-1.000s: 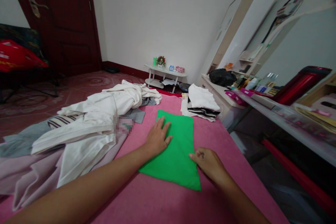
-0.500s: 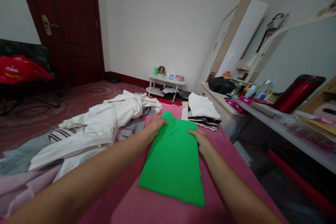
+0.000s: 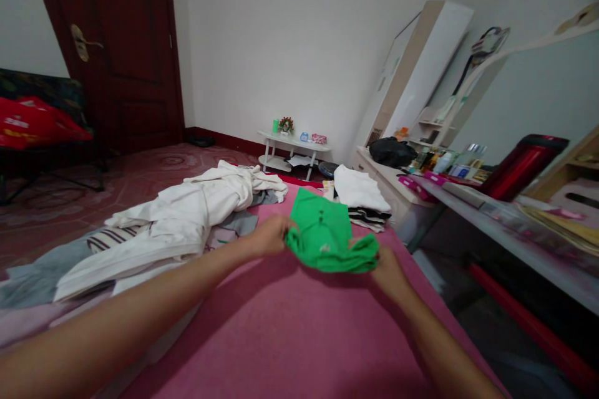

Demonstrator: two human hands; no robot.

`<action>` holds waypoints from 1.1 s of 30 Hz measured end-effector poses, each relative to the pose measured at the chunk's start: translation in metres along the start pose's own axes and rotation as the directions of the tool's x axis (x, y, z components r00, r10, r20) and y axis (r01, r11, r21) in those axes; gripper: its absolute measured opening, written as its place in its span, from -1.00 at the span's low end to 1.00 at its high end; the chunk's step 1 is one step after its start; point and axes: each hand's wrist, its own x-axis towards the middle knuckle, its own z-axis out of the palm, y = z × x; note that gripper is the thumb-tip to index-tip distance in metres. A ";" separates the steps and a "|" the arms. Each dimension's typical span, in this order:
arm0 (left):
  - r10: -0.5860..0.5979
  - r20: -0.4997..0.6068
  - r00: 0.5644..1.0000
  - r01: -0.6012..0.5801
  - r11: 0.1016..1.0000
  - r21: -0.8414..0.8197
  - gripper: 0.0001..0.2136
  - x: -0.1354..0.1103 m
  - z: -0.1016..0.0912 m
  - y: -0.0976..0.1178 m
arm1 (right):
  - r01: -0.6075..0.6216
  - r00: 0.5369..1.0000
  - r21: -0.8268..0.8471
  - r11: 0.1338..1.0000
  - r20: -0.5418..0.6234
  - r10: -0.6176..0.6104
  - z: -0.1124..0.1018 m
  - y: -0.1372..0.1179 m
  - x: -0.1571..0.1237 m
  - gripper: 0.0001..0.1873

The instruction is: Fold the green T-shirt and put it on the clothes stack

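Observation:
A green shirt [image 3: 322, 215] with small dark buttons and a pale chest mark is on the pink bedcover [image 3: 271, 330], its near part lifted and bent over toward the far side. My left hand [image 3: 274, 235] grips the shirt's left edge, fingers closed round the cloth. At the right edge my right hand [image 3: 384, 268] is closed on the bunched cloth, its fingers partly hidden by it. Just beyond, to the right, stands a stack of folded clothes [image 3: 360, 190], white on top with dark and pale layers beneath.
A loose heap of white and grey clothes [image 3: 182, 218] lies along the left. At the right is a glass-topped desk [image 3: 505, 230] beside a dresser with bottles. A small white table [image 3: 294, 142] stands by the far wall, and a red bag [image 3: 42, 124] sits on a chair.
The green shirt lay flat as a long panel; its near end is now raised and folded away from me. Both hands have come nearer and farther apart, gripping its sides.

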 end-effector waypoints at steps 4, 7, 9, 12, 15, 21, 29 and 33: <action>-0.143 0.359 0.922 0.084 0.981 0.174 -0.64 -0.034 0.016 -0.021 | -0.055 0.982 -0.136 0.989 0.170 0.078 -0.004 0.046 -0.035 -0.67; -0.227 0.326 0.918 0.148 0.957 0.250 -0.66 -0.010 0.011 -0.005 | -0.125 0.991 -0.213 0.969 0.011 0.130 -0.013 0.042 -0.023 -0.68; -0.226 0.214 0.950 0.155 0.939 0.306 -0.69 0.013 0.016 0.005 | -0.080 0.994 -0.249 0.965 -0.087 0.060 -0.010 0.031 -0.008 -0.67; -0.137 0.028 0.990 0.113 0.899 0.424 -0.63 0.029 0.046 0.004 | 0.044 0.985 -0.337 0.941 -0.144 -0.098 0.012 0.023 0.004 -0.60; -0.073 0.008 0.997 0.057 0.838 0.543 -0.49 0.019 0.087 -0.012 | 0.110 0.992 -0.475 0.873 -0.005 -0.128 0.037 0.027 0.002 -0.58; -0.025 0.073 0.997 -0.018 0.848 0.530 -0.47 0.003 0.109 -0.021 | 0.100 0.979 -0.623 0.776 0.200 0.034 0.054 0.012 0.039 -0.71; -0.229 -0.305 0.925 0.197 0.971 -0.134 -0.69 0.008 0.100 -0.025 | 0.298 0.943 -0.336 0.893 0.250 -0.221 0.104 0.051 0.074 -0.63; -0.380 -0.496 0.781 0.337 0.924 -0.178 -0.71 0.035 0.071 -0.054 | 0.332 0.929 -0.238 0.913 0.251 -0.272 0.105 0.062 0.069 -0.66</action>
